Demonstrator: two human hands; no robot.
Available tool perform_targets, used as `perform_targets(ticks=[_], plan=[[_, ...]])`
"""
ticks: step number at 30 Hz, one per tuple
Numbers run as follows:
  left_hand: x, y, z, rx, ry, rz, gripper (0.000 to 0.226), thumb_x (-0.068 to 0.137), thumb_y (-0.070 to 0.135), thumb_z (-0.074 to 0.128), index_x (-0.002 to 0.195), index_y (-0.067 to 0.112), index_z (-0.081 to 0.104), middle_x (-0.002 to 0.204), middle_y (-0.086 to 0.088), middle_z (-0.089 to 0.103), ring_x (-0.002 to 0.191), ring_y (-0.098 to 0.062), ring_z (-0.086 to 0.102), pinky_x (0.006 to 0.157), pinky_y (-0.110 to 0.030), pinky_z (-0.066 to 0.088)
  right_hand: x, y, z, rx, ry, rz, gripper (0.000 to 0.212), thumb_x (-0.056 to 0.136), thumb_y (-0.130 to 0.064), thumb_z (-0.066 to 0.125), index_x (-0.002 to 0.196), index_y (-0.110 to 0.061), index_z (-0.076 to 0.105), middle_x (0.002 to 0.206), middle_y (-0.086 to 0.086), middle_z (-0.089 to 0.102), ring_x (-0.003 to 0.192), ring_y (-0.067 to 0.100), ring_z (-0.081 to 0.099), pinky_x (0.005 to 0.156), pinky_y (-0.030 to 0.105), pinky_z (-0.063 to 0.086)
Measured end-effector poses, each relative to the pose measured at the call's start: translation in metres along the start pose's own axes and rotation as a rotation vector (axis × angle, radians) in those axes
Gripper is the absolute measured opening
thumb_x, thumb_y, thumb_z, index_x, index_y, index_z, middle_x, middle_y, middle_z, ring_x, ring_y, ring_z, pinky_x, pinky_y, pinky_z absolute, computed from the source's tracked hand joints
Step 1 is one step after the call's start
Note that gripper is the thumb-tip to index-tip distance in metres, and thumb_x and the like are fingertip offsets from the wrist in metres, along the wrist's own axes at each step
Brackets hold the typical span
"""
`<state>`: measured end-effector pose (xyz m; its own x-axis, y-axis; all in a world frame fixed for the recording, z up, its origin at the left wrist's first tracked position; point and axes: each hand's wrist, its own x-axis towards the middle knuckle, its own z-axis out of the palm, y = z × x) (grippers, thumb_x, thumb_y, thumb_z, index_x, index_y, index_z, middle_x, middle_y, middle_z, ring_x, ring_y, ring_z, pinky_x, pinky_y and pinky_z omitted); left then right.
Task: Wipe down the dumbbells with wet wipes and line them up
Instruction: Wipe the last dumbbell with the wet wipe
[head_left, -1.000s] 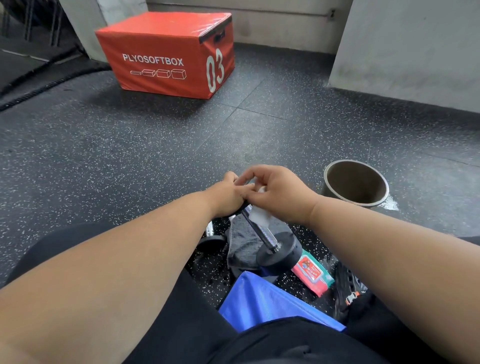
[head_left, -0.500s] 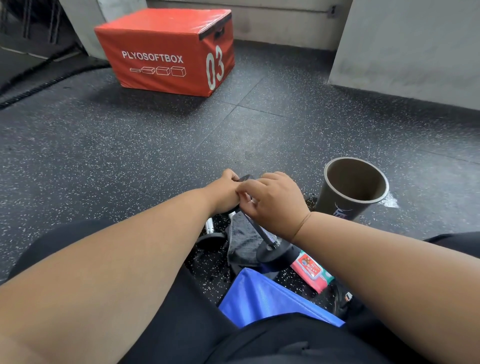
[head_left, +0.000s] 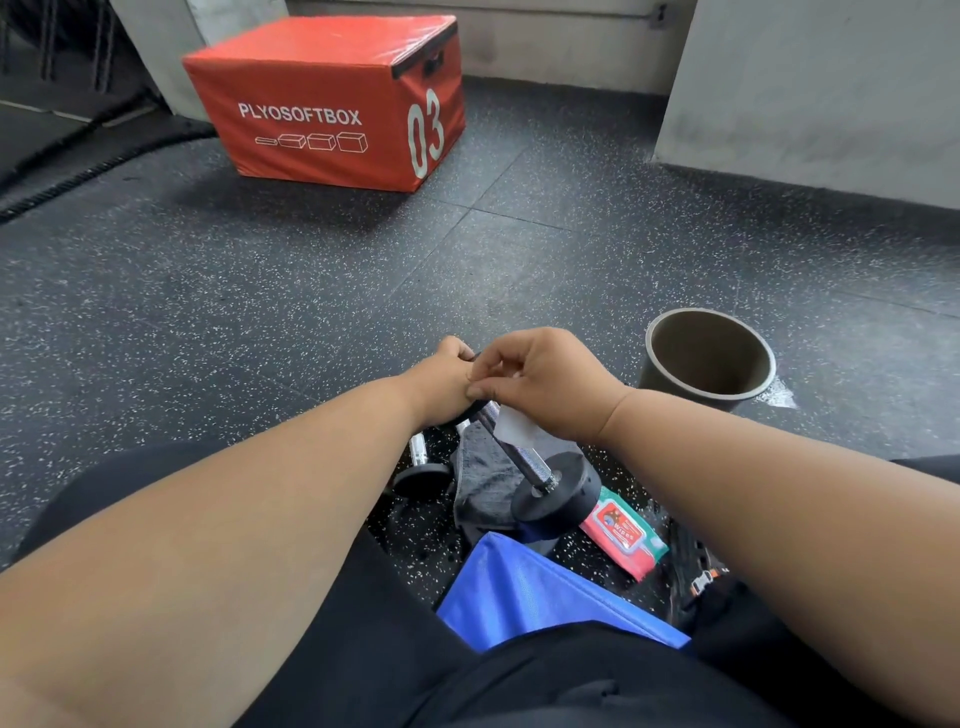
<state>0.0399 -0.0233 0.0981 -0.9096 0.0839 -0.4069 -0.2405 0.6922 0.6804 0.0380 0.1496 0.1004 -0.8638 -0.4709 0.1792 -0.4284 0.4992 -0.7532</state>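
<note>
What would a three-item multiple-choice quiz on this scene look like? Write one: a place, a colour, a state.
1. Where is the wipes pack?
A. on the box
B. on the floor by the dumbbell's near plate
C. in the cup

2. What colour is the box?
A. red
B. green
C. white

3. What does the right hand hold?
A. nothing
B. the cup
C. a white wipe

B: it lies beside the dumbbell.
A: red with white lettering.
C: the wipe hangs from its fingers; the cup stands apart.
</note>
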Motion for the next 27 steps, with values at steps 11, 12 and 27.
perform_targets(ticks=[11, 12, 27], plan=[[0.004, 0.000, -0.001, -0.061, 0.006, -0.054, 0.049, 0.099, 0.047, 0.067, 0.136, 0.022, 0.046, 0.115, -0.005, 0.068, 0.091, -0.019, 0.057, 0.074, -0.037, 0.044, -0.003, 0.009, -0.005, 0.359, -0.259, 0.154, 0.009, 0.097, -0.023, 0.075, 0.089, -0.018, 0.075, 0.075, -0.001, 0.064, 0.067, 0.014, 0.049, 0.063, 0.030, 0.044], [0.003, 0.000, -0.002, -0.064, 0.004, -0.063, 0.055, 0.092, 0.051, 0.067, 0.135, 0.023, 0.046, 0.116, -0.006, 0.068, 0.092, -0.020, 0.058, 0.076, -0.038, 0.044, -0.004, 0.008, -0.004, 0.350, -0.284, 0.166, 0.013, 0.100, -0.020, 0.071, 0.087, -0.021, 0.072, 0.071, -0.006, 0.060, 0.062, 0.010, 0.047, 0.058, 0.027, 0.041], [0.011, -0.002, 0.003, -0.054, 0.073, -0.091, 0.059, 0.094, 0.072, 0.067, 0.124, 0.024, 0.053, 0.109, 0.001, 0.064, 0.093, -0.013, 0.059, 0.073, -0.034, 0.039, -0.025, -0.003, 0.058, -0.149, -0.516, 0.080, 0.015, 0.090, -0.035, 0.078, 0.093, -0.028, 0.064, 0.074, -0.009, 0.061, 0.068, 0.004, 0.053, 0.064, 0.020, 0.042]])
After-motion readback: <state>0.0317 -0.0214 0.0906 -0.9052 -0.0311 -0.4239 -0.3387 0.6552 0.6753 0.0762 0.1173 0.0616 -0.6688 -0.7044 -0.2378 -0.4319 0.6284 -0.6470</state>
